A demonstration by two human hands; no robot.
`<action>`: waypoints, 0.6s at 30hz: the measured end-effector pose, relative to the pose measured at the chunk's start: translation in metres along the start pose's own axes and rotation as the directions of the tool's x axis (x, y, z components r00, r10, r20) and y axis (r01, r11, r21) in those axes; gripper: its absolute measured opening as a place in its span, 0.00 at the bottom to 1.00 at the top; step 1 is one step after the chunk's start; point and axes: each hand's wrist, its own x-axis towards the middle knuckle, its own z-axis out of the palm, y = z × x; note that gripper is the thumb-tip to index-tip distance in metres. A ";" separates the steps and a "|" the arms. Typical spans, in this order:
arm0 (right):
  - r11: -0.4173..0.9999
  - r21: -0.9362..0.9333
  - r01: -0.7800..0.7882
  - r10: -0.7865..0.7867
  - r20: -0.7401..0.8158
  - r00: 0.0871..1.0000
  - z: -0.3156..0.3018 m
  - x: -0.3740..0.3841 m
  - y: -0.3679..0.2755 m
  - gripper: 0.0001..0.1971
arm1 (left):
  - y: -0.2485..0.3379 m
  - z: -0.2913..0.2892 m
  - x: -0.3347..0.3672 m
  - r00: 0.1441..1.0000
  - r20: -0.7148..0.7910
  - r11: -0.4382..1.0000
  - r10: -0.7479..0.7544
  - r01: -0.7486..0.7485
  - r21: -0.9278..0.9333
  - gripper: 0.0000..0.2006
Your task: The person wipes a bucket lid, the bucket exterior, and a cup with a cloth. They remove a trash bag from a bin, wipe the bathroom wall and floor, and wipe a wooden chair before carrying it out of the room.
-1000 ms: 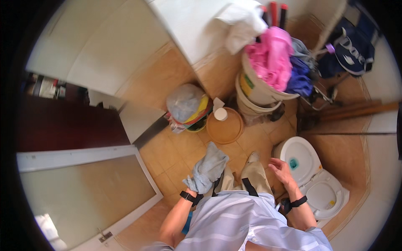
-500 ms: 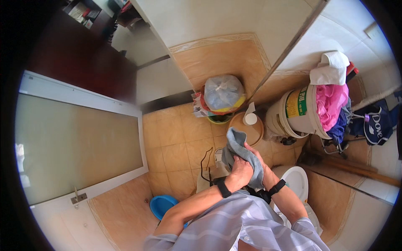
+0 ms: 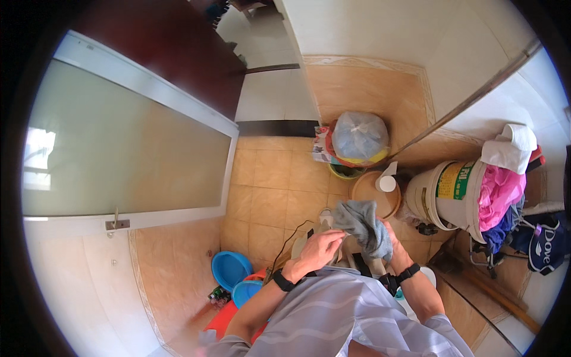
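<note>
Clock directions run from the grey-blue cloth (image 3: 366,229) at the centre, with 12 away from the person. Toward 2 o'clock, 2 pale buckets (image 3: 423,199) sit nested and tilted; the inner bucket, with a green and yellow label, holds pink fabric (image 3: 501,195) and dark blue fabric (image 3: 501,235), both bulging past the rim. At 12 o'clock, a tied, translucent plastic bag (image 3: 360,138) rests over a yellow-green bin (image 3: 348,173). Between bin and buckets, a white cup (image 3: 386,184) stands on a round tan lid (image 3: 361,190). Near 8 o'clock are 2 blue basins (image 3: 229,269), side by side.

The cloth is bunched in the air before the person's waist. The right hand (image 3: 397,245) comes up from 5 o'clock and grips its right edge, the fingers mostly hidden behind the folds. The left hand (image 3: 320,250) reaches in from 8 o'clock, palm down, fingers nearly straight and together, tips at the cloth's left edge; whether they pinch it, I cannot tell. Each wrist wears a black band (image 3: 284,280).
</note>
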 end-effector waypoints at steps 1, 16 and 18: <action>0.999 -0.042 0.023 -0.025 -0.060 0.998 0.001 -0.002 -0.001 0.22 | -0.004 -0.007 -0.004 0.992 0.029 0.993 -0.122 0.122 -0.002 0.12; 0.964 0.059 0.259 -0.256 -0.063 0.965 0.050 -0.001 0.009 0.23 | -0.092 -0.111 0.044 0.978 0.075 0.939 -0.196 0.209 -0.273 0.10; 0.958 0.046 0.281 -0.273 -0.137 0.952 0.034 0.010 0.021 0.24 | -0.107 -0.133 0.052 0.986 0.088 0.949 -0.141 0.160 -0.271 0.10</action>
